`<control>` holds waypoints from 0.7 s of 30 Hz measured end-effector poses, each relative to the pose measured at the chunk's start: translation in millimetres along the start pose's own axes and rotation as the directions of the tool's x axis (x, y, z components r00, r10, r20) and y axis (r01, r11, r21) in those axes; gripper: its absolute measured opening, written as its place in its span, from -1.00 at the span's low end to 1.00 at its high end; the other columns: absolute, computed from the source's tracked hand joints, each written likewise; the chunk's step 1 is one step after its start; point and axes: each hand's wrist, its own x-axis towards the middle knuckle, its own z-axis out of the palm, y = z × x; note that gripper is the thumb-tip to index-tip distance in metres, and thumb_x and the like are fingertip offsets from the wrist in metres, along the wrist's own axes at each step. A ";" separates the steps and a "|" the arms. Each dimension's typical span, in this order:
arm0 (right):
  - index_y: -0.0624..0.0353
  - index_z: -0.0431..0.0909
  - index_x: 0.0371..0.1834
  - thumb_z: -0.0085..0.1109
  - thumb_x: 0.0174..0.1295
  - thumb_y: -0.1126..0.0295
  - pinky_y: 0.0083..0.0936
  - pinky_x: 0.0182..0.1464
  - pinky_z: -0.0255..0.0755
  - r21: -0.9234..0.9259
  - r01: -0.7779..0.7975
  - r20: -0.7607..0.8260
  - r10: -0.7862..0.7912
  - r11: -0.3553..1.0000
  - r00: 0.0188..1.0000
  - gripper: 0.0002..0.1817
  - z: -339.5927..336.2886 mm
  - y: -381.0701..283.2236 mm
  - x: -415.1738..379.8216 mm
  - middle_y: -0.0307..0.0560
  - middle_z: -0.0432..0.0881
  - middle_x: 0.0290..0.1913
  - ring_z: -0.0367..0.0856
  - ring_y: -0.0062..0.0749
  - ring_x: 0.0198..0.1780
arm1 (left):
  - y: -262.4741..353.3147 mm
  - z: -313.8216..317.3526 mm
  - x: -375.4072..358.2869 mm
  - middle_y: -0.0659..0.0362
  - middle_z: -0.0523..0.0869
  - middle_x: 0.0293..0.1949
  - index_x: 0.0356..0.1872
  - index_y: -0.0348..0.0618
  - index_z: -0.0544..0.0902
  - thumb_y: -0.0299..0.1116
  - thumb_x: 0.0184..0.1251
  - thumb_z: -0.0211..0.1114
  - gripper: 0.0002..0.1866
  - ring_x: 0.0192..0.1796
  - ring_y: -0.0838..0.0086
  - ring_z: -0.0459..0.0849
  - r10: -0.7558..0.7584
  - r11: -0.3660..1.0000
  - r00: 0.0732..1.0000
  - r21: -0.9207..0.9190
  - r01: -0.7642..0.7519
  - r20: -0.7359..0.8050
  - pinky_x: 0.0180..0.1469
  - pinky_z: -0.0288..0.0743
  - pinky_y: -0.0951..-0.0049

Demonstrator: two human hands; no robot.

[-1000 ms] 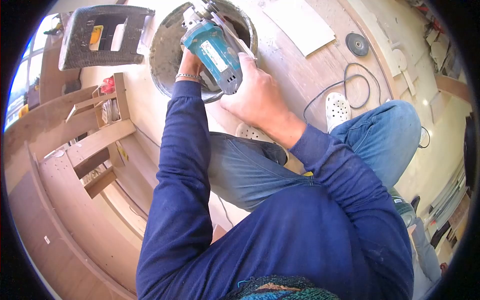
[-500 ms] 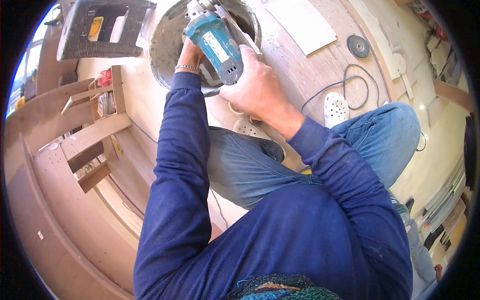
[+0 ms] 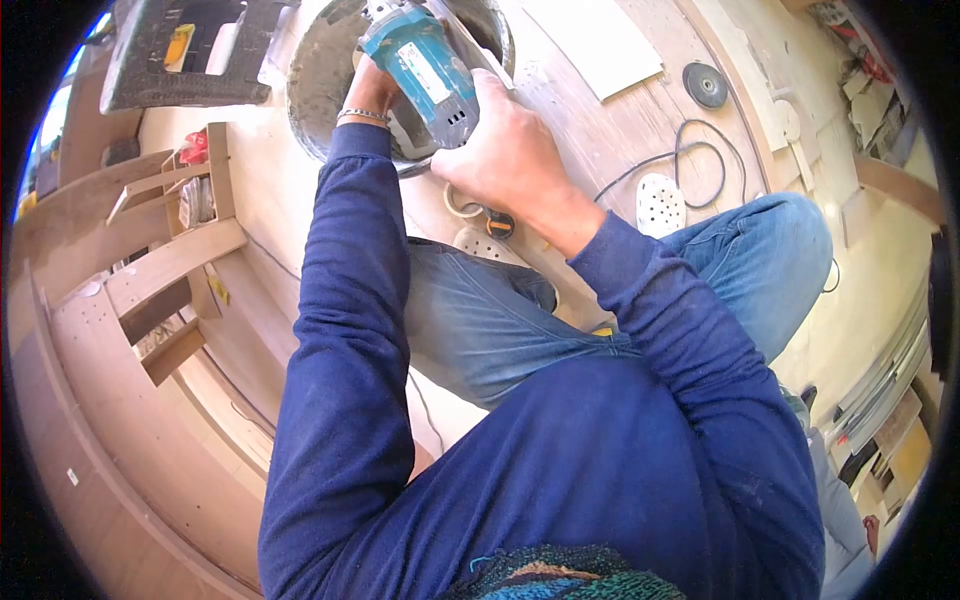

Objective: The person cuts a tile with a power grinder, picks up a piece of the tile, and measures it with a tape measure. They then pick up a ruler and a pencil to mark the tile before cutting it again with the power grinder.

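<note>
A teal angle grinder [image 3: 425, 75], dusty and with its metal head toward the top edge, is held over a round grey bucket [image 3: 318, 75]. My right hand [image 3: 505, 140] is closed around its rear end, thumb along the side. Beneath the grinder body, my left hand [image 3: 372, 88] reaches in with a bracelet at the wrist; its fingers are mostly hidden behind the tool. Along the grinder's right side runs a thin pale strip [image 3: 472, 42], its lower end close to my right thumb.
On the floor at right lie a white board [image 3: 590, 45], a black disc [image 3: 705, 85] and a looped dark cord [image 3: 720, 160]. A dark plastic stool [image 3: 125, 75] stands upper left, above a wooden frame [image 3: 175, 265]. A tape measure [image 3: 498, 224] lies near my shoe [image 3: 661, 205].
The whole view has shifted slightly, so the grinder, hands and bucket sit a little higher and farther left. The tape measure near my shoe shows more fully. My grip looks the same.
</note>
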 end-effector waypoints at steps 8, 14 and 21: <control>0.41 0.36 0.09 0.31 -0.13 0.27 -0.06 0.04 0.61 -0.037 0.006 0.021 -0.006 0.999 1.000 -0.32 -3.5 -0.7 3.6 0.45 0.68 -0.21 0.72 0.30 -0.10 | 2.2 2.6 -1.3 0.18 0.78 -0.16 -0.01 -0.21 0.71 -0.45 0.40 0.30 -0.79 -0.21 0.46 0.73 -0.036 0.999 0.999 -0.033 0.036 0.003 -0.15 0.65 0.45; 0.41 0.35 0.10 0.32 -0.12 0.26 -0.08 0.05 0.61 -0.050 0.014 0.033 -0.012 0.999 0.999 -0.31 -2.7 1.2 2.4 0.45 0.68 -0.19 0.72 0.27 -0.08 | 2.5 3.3 -2.0 0.18 0.78 -0.16 -0.01 -0.22 0.71 -0.45 0.40 0.29 -0.79 -0.21 0.46 0.73 -0.047 0.998 0.999 -0.047 0.047 0.004 -0.15 0.65 0.45; 0.42 0.34 0.14 0.31 -0.11 0.26 -0.06 0.06 0.62 -0.061 -0.005 0.057 0.008 0.998 0.998 -0.28 -2.9 2.7 1.2 0.46 0.68 -0.21 0.72 0.30 -0.09 | 2.0 3.7 -3.7 0.17 0.78 -0.16 -0.01 -0.22 0.71 -0.45 0.40 0.29 -0.80 -0.22 0.46 0.73 -0.056 0.997 0.998 -0.060 0.056 0.003 -0.16 0.65 0.44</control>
